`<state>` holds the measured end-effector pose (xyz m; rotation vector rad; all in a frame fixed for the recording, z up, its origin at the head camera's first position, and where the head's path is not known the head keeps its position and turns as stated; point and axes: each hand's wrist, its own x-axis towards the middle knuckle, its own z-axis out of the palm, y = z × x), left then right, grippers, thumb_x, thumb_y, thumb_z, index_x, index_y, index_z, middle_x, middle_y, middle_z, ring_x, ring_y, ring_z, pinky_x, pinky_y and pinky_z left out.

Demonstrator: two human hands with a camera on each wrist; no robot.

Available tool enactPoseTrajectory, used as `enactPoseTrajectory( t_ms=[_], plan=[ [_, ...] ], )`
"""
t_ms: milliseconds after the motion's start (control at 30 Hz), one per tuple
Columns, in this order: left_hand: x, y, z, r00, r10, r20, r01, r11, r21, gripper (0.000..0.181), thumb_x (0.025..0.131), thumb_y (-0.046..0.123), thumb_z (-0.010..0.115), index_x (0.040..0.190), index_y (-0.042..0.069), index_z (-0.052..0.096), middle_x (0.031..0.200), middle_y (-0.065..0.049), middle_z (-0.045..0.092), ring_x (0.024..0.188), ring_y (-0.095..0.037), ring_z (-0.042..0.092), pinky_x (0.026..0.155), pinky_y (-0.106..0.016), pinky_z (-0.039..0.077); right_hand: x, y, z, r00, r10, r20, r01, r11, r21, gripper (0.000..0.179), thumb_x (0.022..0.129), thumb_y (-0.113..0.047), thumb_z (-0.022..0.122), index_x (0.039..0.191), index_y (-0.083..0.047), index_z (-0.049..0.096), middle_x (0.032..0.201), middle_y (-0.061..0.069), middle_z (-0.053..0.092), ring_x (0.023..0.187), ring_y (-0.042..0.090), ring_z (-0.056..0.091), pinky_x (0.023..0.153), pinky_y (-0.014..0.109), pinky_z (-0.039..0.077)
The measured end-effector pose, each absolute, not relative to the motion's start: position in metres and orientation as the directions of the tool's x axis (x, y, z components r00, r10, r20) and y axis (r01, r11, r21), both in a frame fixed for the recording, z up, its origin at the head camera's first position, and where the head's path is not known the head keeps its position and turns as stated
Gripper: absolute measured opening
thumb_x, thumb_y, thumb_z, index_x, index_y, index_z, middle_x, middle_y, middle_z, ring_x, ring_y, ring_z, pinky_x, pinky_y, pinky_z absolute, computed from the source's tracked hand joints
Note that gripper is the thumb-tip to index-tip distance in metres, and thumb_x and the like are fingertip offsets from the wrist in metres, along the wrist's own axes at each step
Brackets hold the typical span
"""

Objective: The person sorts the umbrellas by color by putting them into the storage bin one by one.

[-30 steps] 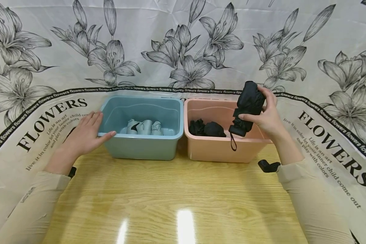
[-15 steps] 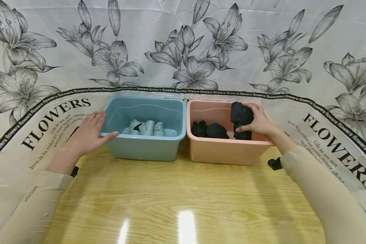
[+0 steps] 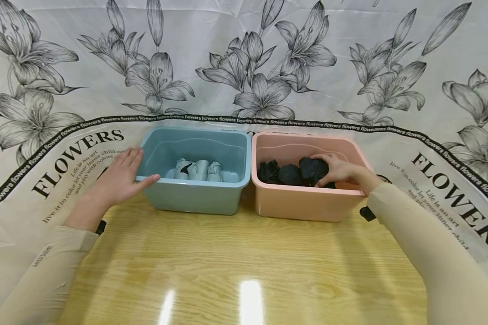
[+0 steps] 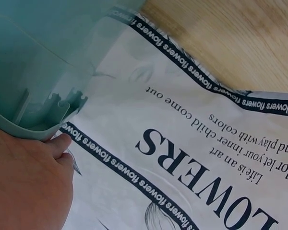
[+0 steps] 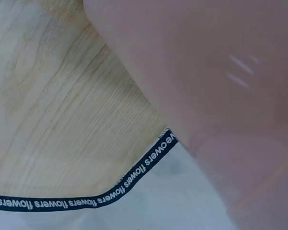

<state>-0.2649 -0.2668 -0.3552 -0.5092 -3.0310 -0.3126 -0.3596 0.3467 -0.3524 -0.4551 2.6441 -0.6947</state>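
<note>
My right hand reaches down into the pink bin and grips a folded black umbrella. The umbrella sits low, beside two dark bundles on its left; its lower end is hidden by the front wall. My left hand rests on the left rim of the blue bin, fingers extended and thumb along the front edge. Several pale blue rolled bundles lie inside that bin. In the right wrist view the pink bin hides the right hand.
Both bins stand side by side at the back of the wood-grain table, a narrow gap between them. Behind them hangs a white flower-printed cloth, which also covers the table's sides. Bright reflections lie on the near tabletop.
My right hand has lowered the black umbrella from above the pink bin down into it, moving it slightly left beside the dark bundles. The left hand has stayed on the blue bin's rim.
</note>
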Motion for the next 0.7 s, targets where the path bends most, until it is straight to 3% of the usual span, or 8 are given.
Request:
enactPoseTrajectory(
  t_ms=[200,333,533,700],
  plan=[
    [-0.2622,-0.2703,-0.3545,-0.943,0.318,0.096,0.331,0.927,0.178,0.1,0.105,0.065,0.04,0.162,-0.011,0.007,0.169,-0.032,0.003,0.156,-0.052,0.002,0.127,-0.062,0.002,-0.3615,0.3431,-0.3572,-0.848,-0.442,-0.292,-0.283,0.844,-0.456,0.092,0.085,-0.016,0.084,0.159,-0.001,0.03,0.16,0.04,0.01,0.144,0.06,0.015,0.11,0.077,0.028],
    [-0.2608,-0.2741,-0.3552,-0.946,0.312,0.093,0.324,0.929,0.179,0.1,0.105,0.063,0.041,0.162,-0.01,0.006,0.17,-0.031,0.003,0.156,-0.051,0.001,0.128,-0.061,0.001,-0.3627,0.3389,-0.3589,-0.822,-0.47,-0.321,-0.266,0.816,-0.513,0.095,0.088,-0.014,0.082,0.16,0.005,0.024,0.161,0.04,0.013,0.147,0.057,0.016,0.116,0.072,0.024],
    [-0.259,-0.2765,-0.3566,-0.948,0.306,0.091,0.318,0.931,0.181,0.099,0.106,0.063,0.041,0.162,-0.01,0.006,0.169,-0.031,0.003,0.157,-0.05,0.0,0.127,-0.061,0.001,-0.3633,0.338,-0.3612,-0.751,-0.449,-0.484,-0.056,0.774,-0.631,0.099,0.098,-0.014,0.07,0.164,0.006,-0.002,0.168,0.035,-0.004,0.149,0.053,0.023,0.111,0.062,0.042],
    [-0.2642,-0.2741,-0.3547,-0.948,0.304,0.094,0.316,0.931,0.18,0.1,0.105,0.064,0.04,0.162,-0.01,0.006,0.17,-0.031,0.002,0.157,-0.05,0.0,0.127,-0.062,0.002,-0.3643,0.342,-0.3586,-0.751,-0.436,-0.496,-0.027,0.771,-0.637,0.094,0.102,-0.019,0.066,0.163,0.007,-0.001,0.168,0.034,-0.003,0.151,0.053,0.022,0.11,0.061,0.045]
  ],
)
